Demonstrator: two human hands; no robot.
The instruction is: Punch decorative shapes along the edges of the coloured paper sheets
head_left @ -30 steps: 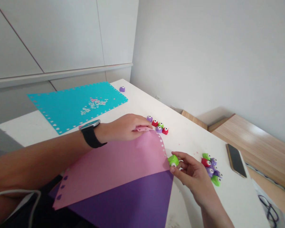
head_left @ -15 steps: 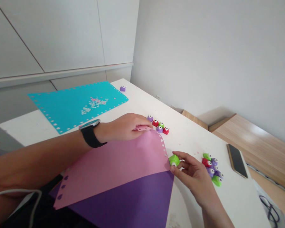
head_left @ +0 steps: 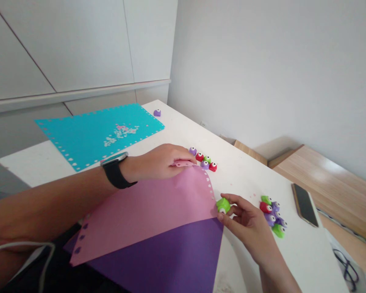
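The right hand [head_left: 247, 224] grasps a green punch [head_left: 223, 205] between the thumb and the fingers; this punch is at the right edge of the pink sheet [head_left: 149, 215], near its corner. Whether the paper is inside the slot, I cannot tell. The left hand [head_left: 164, 162] pinches the far edge of the same sheet, which is bent up there. On the left wrist is a watch [head_left: 118, 173] with black band. Under the pink sheet lies a purple sheet [head_left: 171, 256]. Just beyond the left fingers, 5 punches [head_left: 204, 165] are close together: 2 purple, 2 red and 1 green. To the right of the right hand there is another group of punches [head_left: 270, 220], and near it a phone [head_left: 305, 205]. Farther, on the white table [head_left: 240, 171], lies a blue sheet [head_left: 82, 136] bearing paper bits [head_left: 122, 132]; 1 purple punch [head_left: 157, 113] is near its far right corner.
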